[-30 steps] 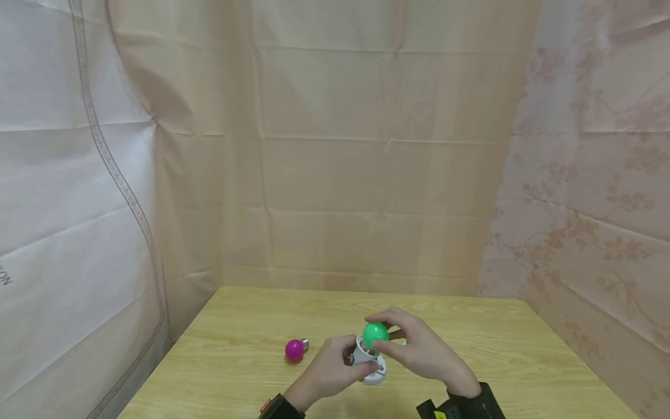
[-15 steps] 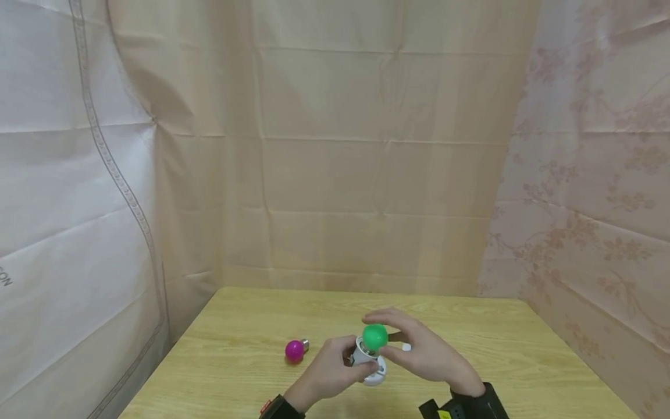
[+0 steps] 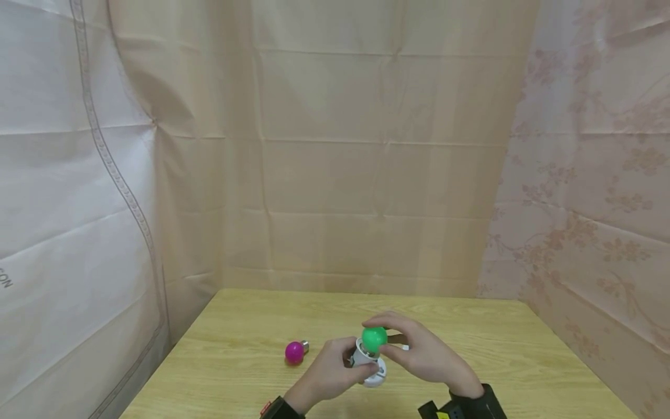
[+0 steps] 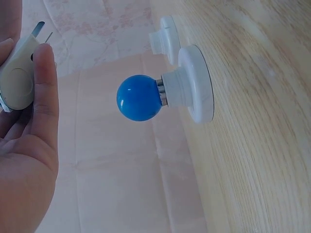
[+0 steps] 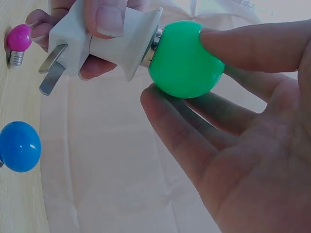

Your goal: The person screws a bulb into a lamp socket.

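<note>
My left hand grips a white plug-in lamp socket, whose two flat metal prongs stick out in the right wrist view. The metal base of a green light bulb sits in the socket's mouth, with some of the metal still showing. Thumb and fingers of my right hand hold the green bulb's round glass. Below the hands, a blue light bulb is fitted in a round white lamp holder on the table; in the head view the blue bulb is hidden.
A magenta light bulb lies on its side on the wooden table, left of the hands. Another white lamp holder stands beyond the blue bulb's one. Cloth curtains hang at the back and both sides.
The right hand's fingers loosened from the green bulb half a second ago and now hold it again. The left hand and socket stay nearly in place.
</note>
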Tool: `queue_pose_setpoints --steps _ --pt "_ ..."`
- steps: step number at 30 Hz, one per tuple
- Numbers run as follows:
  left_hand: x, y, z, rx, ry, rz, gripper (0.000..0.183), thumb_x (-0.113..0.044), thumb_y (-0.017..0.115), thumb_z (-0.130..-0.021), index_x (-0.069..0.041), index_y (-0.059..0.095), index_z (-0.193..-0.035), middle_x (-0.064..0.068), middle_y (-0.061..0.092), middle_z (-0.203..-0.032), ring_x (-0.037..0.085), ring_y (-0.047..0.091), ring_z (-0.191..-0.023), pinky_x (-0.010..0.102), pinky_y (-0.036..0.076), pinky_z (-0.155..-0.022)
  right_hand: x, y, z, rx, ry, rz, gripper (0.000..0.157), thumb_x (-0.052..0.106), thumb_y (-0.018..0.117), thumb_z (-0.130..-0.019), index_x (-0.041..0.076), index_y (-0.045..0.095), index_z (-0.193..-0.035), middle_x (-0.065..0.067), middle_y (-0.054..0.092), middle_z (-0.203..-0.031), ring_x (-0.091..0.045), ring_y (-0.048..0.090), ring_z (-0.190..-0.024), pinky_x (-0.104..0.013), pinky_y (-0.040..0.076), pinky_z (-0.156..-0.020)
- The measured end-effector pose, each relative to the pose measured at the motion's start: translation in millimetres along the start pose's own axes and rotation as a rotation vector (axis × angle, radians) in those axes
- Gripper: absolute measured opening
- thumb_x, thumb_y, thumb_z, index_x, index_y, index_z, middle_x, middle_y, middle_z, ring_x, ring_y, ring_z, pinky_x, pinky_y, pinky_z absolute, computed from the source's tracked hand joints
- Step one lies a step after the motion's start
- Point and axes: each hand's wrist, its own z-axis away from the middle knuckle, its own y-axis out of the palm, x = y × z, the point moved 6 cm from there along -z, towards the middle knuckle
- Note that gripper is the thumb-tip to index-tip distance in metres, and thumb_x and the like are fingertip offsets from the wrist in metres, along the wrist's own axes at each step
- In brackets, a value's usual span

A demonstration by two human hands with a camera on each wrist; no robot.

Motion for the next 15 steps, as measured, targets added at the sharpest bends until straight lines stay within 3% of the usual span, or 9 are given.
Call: queue_pose_setpoints --steps 5,12,15 --pt "-0.5 -0.3 0.0 0.002 0.001 0.005 0.022 -0.025 0.067 -0.083 -0.014 0.062 -0.101 -0.004 0.064 -0.085 0.009 0.06 -0.07 0.027 0.05 -0.058 0 -0.1 -1 -0.008 0.029 0.016 0.037 0.009 0.058 -0.089 0.013 0.05 -0.124 -0.007 0.05 -0.121 -0.027 0.048 -0.108 -0.042 0.047 -0.081" --pt "34.5 3.6 -4.4 0.024 -0.003 0.02 0.025 -0.031 0.066 -0.083 -0.017 0.061 -0.104 -0.003 0.065 -0.088 0.011 0.061 -0.07 0.028 0.051 -0.056 0 0.1 -3 -0.016 0.069 0.031 0.036 0.013 0.058 -0.089 0.01 0.049 -0.124 -0.008 0.051 -0.119 -0.028 0.05 -0.104 -0.041 0.047 -0.081" --pt "34.7 3.6 -4.2 0.023 -0.001 0.004 0.025 -0.032 0.066 -0.083 -0.017 0.061 -0.103 -0.004 0.065 -0.087 0.01 0.06 -0.07 0.028 0.051 -0.056 0 0.6 -3 -0.025 0.087 0.042 0.036 0.014 0.058 -0.089 0.01 0.05 -0.124 -0.009 0.053 -0.117 -0.027 0.051 -0.102 -0.04 0.048 -0.08"
